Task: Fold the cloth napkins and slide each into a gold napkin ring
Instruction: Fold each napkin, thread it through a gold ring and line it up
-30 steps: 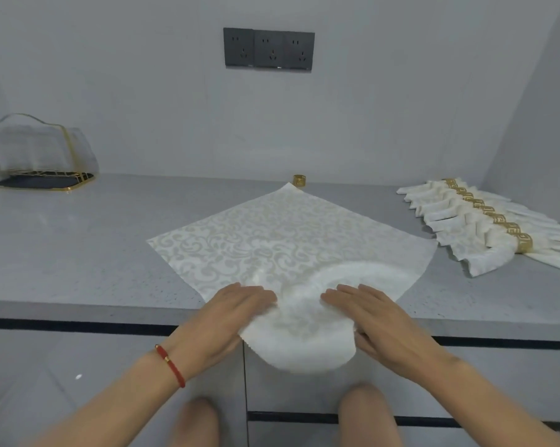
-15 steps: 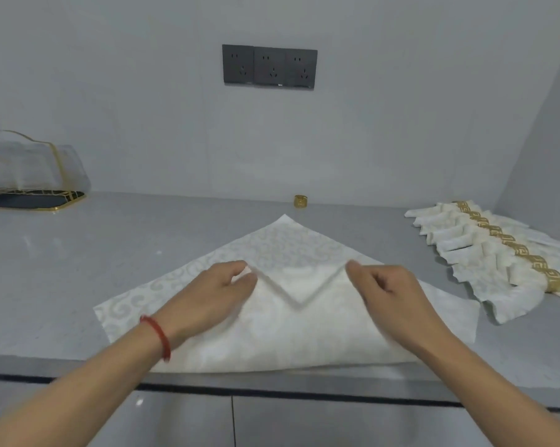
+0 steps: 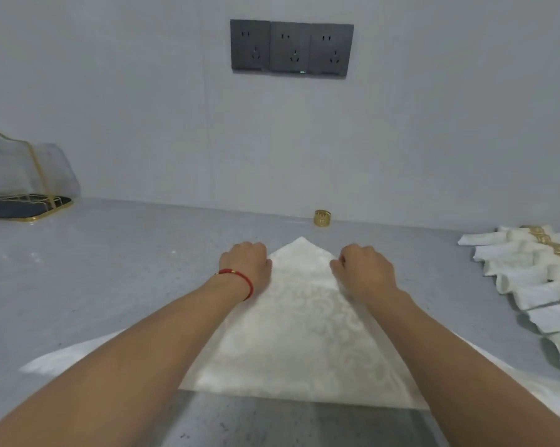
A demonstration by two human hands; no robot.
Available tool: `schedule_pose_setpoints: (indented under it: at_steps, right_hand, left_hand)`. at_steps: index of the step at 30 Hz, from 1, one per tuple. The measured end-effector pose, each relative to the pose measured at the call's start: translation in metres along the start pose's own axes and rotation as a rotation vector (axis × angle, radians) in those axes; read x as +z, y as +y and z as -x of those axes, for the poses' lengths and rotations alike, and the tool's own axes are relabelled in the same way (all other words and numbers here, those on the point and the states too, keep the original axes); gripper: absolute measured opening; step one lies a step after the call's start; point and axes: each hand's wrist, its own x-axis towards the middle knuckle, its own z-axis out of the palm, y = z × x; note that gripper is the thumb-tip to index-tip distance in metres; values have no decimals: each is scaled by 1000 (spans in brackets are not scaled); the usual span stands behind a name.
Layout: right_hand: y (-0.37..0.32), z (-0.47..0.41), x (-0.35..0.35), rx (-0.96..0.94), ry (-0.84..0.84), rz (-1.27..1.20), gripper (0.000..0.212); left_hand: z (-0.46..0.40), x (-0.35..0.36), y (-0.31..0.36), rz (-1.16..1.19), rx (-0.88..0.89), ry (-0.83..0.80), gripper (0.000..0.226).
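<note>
napkin folded to a triangle, both hands at the far point

the cloth napkin (image 3: 304,333) lies on the grey counter (image 3: 111,285), doubled corner to corner so that it forms a triangle with its tip pointing at the wall. the left hand (image 3: 246,266) and the right hand (image 3: 364,269) sit on either sloping edge just below that tip, fingers curled down onto the fabric; they look to be pinching the edges, though the fingertips are hidden under the knuckles. holding both sides near the point likely lets the person line the upper layer's corner up with the one beneath before flattening the crease.

a single gold napkin ring (image 3: 322,218) stands by the wall just beyond the tip, apart from the cloth, within easy reach for the sliding step, which is not yet begun. to the right lies a row of finished napkins (image 3: 523,279), rolled and already in their rings, so this seems one of the last. at far left a gold-wire holder (image 3: 24,182) stands on the counter.
</note>
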Motion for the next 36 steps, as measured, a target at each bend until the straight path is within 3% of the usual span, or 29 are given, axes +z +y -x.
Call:
schedule_pose_setpoints:
  at_steps: [2, 4, 7, 11, 30, 36]
  right_hand:
    - [-2, 2, 1, -79, 54, 134, 17]
    - [-6, 6, 5, -248, 133, 202, 27]
    - [-14, 18, 16, -457, 23, 129, 41]
    - [-9, 22, 27, -416, -182, 61, 40]
    - [-17, -8, 27, -287, -193, 120, 48]
    - [-24, -24, 25, -243, -139, 75, 43]
  left_hand:
    - [-4, 7, 0, -5, -2, 16, 26]
    - [-7, 10, 0, -3, 5, 52, 24]
    - [-8, 11, 0, 6, 5, 79, 25]
    - [-9, 14, 2, 34, -3, 79, 29]
    - [-20, 11, 3, 159, -93, 21, 13]
    - [-21, 10, 6, 28, -109, 6, 34]
